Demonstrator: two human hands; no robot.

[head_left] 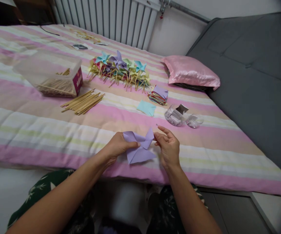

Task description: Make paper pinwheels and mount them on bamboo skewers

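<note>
Striped bed [33, 130]: sticks [83, 102], pinwheels [119, 70], paper squares [158, 95] lie beyond hands.

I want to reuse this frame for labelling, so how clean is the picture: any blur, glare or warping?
Head view: light soft and even; purple paper and both hands, left hand, right hand, reasonably sharp; clear cups show slight glare; edges bow and the corners darken, wide-lens warping; the radiator slants.

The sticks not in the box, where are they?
The loose sticks lie on the striped blanket, left of centre, just right of the clear box.
</note>
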